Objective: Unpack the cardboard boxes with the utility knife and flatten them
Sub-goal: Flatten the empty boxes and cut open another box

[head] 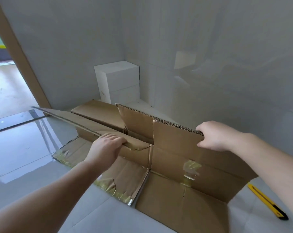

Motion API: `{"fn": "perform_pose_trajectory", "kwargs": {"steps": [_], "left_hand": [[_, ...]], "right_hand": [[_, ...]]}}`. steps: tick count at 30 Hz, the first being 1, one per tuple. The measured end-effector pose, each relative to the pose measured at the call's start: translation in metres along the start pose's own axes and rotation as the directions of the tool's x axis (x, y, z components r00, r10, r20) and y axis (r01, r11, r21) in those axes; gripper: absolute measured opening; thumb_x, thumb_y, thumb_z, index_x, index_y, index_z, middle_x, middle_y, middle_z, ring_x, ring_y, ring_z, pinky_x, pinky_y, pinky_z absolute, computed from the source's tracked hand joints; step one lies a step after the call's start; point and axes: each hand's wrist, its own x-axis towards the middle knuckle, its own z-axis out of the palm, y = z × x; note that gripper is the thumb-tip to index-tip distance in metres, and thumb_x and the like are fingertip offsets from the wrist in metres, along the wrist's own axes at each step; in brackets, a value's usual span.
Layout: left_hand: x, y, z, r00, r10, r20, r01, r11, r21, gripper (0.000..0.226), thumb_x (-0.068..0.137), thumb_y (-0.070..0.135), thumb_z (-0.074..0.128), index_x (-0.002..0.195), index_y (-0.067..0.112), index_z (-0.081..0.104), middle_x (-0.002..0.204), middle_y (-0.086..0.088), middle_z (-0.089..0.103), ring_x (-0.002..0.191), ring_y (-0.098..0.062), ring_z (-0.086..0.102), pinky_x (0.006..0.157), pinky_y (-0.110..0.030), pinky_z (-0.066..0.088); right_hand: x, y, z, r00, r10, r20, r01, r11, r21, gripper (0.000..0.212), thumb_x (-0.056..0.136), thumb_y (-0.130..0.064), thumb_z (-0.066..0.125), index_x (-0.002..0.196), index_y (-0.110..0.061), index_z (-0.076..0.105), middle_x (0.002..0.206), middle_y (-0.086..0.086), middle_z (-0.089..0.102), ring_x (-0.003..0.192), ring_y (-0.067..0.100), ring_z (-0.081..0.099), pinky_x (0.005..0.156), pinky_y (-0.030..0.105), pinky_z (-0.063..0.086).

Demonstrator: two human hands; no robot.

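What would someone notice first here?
A big brown cardboard box, opened and half collapsed, fills the middle of the floor, with the left hand and right hand gripping its upper edges. A yellow utility knife lies on the floor at the lower right.

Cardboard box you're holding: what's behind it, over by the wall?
Behind the cardboard box lies another brown carton on the floor, and a white box stands in the corner. The raised flaps hide part of the carton and the floor behind them.
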Motion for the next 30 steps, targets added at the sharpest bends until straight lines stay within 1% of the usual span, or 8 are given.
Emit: {"fn": "perform_pose_trajectory", "kwargs": {"steps": [6,9,14,17,20,24,26,30], "left_hand": [[0.034,0.016,-0.02,0.993,0.11,-0.033,-0.112,0.992,-0.057,0.031,0.086,0.031,0.046,0.091,0.016,0.072,0.085,0.005,0.073,0.077,-0.019,0.068,0.073,-0.027,0.052],[0.033,0.027,-0.015,0.992,0.12,-0.046,-0.124,0.985,-0.119,0.018,0.084,0.023,0.058,0.094,0.015,0.071,0.085,0.003,0.071,0.078,-0.021,0.064,0.064,-0.033,0.056],[0.032,0.034,-0.013,0.99,0.11,-0.085,-0.126,0.969,-0.211,0.011,0.081,0.012,0.066,0.092,0.013,0.067,0.089,0.001,0.061,0.087,-0.015,0.05,0.062,-0.037,0.053],[0.033,0.034,-0.014,0.986,0.12,-0.114,-0.137,0.979,-0.152,0.017,0.079,0.025,0.07,0.091,0.017,0.062,0.094,0.003,0.055,0.089,-0.015,0.049,0.072,-0.038,0.051],[0.034,0.04,-0.027,0.986,0.149,-0.077,-0.159,0.978,-0.135,0.034,0.083,0.05,0.059,0.095,0.019,0.065,0.099,0.005,0.061,0.094,-0.015,0.055,0.085,-0.03,0.045],[0.058,0.026,-0.052,0.993,0.016,0.118,0.02,0.953,-0.303,0.035,0.09,0.035,0.037,0.101,0.021,0.068,0.104,0.009,0.063,0.099,-0.012,0.057,0.084,-0.034,0.049],[0.085,0.012,-0.057,0.914,-0.003,0.407,0.067,0.987,-0.143,0.042,0.087,0.021,0.033,0.11,0.03,0.066,0.122,0.01,0.057,0.12,-0.012,0.046,0.102,-0.036,0.038],[0.117,-0.006,-0.042,0.601,-0.112,0.791,-0.039,0.985,0.17,0.07,0.081,-0.003,0.033,0.127,0.045,0.054,0.149,0.01,0.032,0.142,-0.02,0.019,0.116,-0.044,0.017]], "right_hand": [[0.002,-0.076,-0.006,0.975,-0.173,-0.138,0.175,0.985,0.002,0.04,0.08,-0.058,0.063,0.084,-0.02,0.052,0.072,-0.007,0.046,0.075,0.022,0.048,0.063,0.031,0.035],[0.002,-0.106,-0.002,0.949,-0.253,-0.19,0.247,0.968,-0.054,0.046,0.08,-0.066,0.058,0.086,-0.021,0.054,0.083,-0.001,0.056,0.084,0.024,0.057,0.063,0.031,0.035],[0.004,-0.115,0.002,0.913,-0.335,-0.234,0.3,0.938,-0.172,0.042,0.091,-0.059,0.048,0.09,-0.018,0.056,0.101,0.008,0.065,0.095,0.029,0.062,0.066,0.033,0.035],[-0.002,-0.111,0.004,0.895,-0.381,-0.229,0.333,0.916,-0.224,0.04,0.095,-0.056,0.044,0.092,-0.018,0.055,0.1,0.008,0.066,0.094,0.029,0.063,0.065,0.032,0.034],[-0.006,-0.112,0.007,0.881,-0.425,-0.209,0.365,0.89,-0.273,0.044,0.097,-0.053,0.041,0.103,-0.014,0.059,0.103,0.009,0.066,0.095,0.029,0.063,0.065,0.032,0.035],[-0.008,-0.11,0.003,0.882,-0.432,-0.188,0.375,0.886,-0.274,0.04,0.096,-0.054,0.043,0.086,-0.016,0.051,0.097,0.009,0.066,0.09,0.029,0.064,0.067,0.033,0.038],[-0.009,-0.11,0.001,0.883,-0.438,-0.172,0.386,0.883,-0.266,0.04,0.096,-0.053,0.044,0.082,-0.016,0.044,0.095,0.008,0.066,0.088,0.028,0.064,0.066,0.033,0.039],[-0.013,-0.11,-0.002,0.884,-0.437,-0.167,0.399,0.891,-0.218,0.037,0.096,-0.052,0.045,0.084,-0.017,0.045,0.094,0.008,0.066,0.082,0.027,0.061,0.067,0.032,0.04]]}}
